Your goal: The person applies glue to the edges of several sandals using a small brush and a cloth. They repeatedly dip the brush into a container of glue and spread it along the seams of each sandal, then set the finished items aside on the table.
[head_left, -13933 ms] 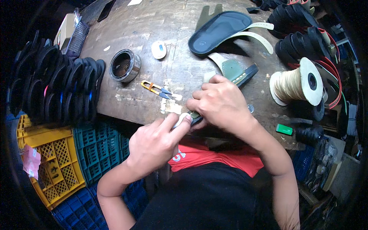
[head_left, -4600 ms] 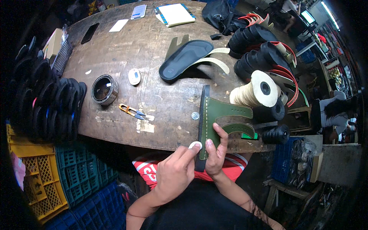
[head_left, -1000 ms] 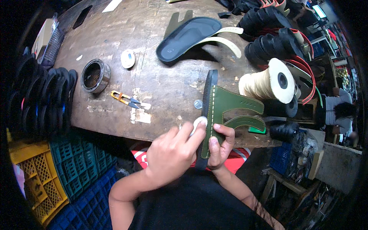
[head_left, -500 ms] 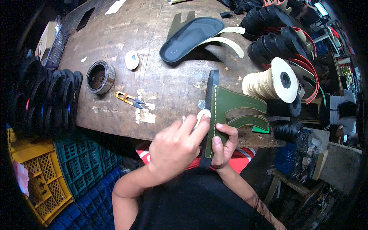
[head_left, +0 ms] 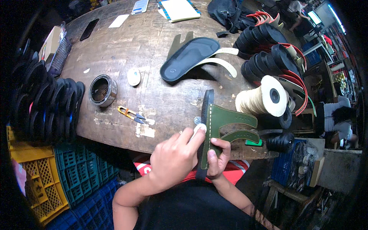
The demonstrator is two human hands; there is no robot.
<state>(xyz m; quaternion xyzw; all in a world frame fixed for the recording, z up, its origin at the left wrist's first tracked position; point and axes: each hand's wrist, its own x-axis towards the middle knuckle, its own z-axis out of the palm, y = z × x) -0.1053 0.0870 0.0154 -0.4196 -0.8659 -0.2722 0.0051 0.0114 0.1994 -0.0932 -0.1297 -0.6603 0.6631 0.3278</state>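
A sandal stands on its side in front of me, with a dark sole [head_left: 207, 101] and a green strapped upper [head_left: 220, 115] stitched in pale thread along the sole. My right hand [head_left: 218, 159] grips its near end, thumb and fingers on the green part. Between the fingertips of my left hand [head_left: 172, 157] is a small white rounded piece [head_left: 200, 128], pressed against the sole's left edge; my fingers partly cover it. Just beyond it lies a small clear round thing [head_left: 197, 120]. Further off, a second sandal [head_left: 193, 57] with a dark footbed rests on the table.
Thread snips [head_left: 131, 115], a round tin [head_left: 102, 90] and a white disc [head_left: 133, 77] lie to the left on the wooden table [head_left: 153, 99]. Stacked black soles [head_left: 48, 107] crowd the left edge. A thread spool [head_left: 260, 97] and black rolls [head_left: 264, 61] stand at the right.
The view has tilted up, so the table things appear lower and more of the far edge shows. My left hand and the white piece remain at the sole's edge; the right grip is unchanged.
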